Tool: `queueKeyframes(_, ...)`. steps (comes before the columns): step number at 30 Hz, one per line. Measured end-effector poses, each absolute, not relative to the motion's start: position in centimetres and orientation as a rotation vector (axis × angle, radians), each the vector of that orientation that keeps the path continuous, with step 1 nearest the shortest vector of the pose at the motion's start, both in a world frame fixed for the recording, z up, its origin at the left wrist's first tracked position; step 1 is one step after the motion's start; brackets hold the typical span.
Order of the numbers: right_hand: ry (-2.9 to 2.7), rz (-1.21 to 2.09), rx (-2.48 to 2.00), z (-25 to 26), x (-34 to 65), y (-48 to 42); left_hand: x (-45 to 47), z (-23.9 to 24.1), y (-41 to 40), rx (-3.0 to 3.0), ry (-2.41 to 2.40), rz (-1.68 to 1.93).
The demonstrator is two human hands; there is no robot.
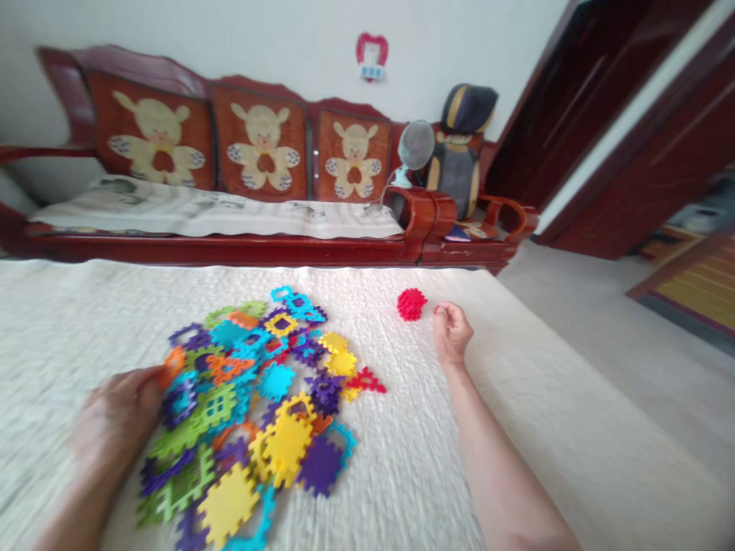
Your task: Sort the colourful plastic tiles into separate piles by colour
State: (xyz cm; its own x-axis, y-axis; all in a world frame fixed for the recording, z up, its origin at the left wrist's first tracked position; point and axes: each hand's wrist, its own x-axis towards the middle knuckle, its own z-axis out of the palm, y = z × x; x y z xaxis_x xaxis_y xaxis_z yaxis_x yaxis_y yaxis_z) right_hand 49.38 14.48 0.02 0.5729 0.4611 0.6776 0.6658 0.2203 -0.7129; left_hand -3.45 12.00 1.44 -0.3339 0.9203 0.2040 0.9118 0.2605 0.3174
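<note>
At the left edge of a heap of toothed plastic building tiles (276, 381), my left hand (118, 413) pinches an orange tile (171, 367). The hand is slightly blurred. The heap mixes yellow, purple, turquoise, green, orange and red tiles, some solid and some open frames. On the right, my right hand (452, 334) is closed in a pinch just above the cloth. A small bit of red shows at its fingertips, the rest being hidden by the fingers. Just left of that hand, apart from it, sits a stack of red tiles (411, 304). A red triangular tile (366, 380) lies at the heap's right side.
A white textured cloth (413, 459) covers the table. Beyond its far edge stands a wooden sofa (230, 251) with bear cushions (264, 145). A small fan (416, 145) and a chair with a grey-and-yellow cover (453, 176) are at the back right. Tiled floor (579, 298) lies right.
</note>
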Motion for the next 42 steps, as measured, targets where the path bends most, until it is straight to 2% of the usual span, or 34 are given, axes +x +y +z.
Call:
queueKeyframes(4, -1.503, -0.176, -1.226, 0.7, 42.5, 14.1, -3.7, 0.7, 11.9, 1.845, 2.475, 0.596)
queueKeyframes(8, -1.908, 0.046, -1.031, 0.6, 37.5, 13.1, -3.3, 0.6, 11.9, 1.834, 2.458, 0.652)
queueKeyframes(12, -2.062, 0.193, -0.978, 0.8, 33.6, 12.9, -3.4, 0.4, 11.9, 1.845, 2.41, 0.711)
queueKeyframes(16, -2.218, 0.184, -0.934, 1.7, 28.3, 13.8, -3.7, -0.1, 12.0, 1.83, 2.384, 0.767)
queueKeyframes(24, -2.471, 0.214, -1.32, 2.5, 24.3, 15.9, -3.5, -0.1, 12.0, 1.785, 2.368, 0.805)
queueKeyframes(29, -2.484, 0.147, -1.281, 2.9, 24.9, 16.1, -3.4, 0.0, 12.0, 1.766, 2.369, 0.8)
queueKeyframes(42, -1.804, 0.76, -1.313, 3.0, 29.5, 15.3, -3.6, 0.0, 12.0, 1.799, 2.385, 0.739)
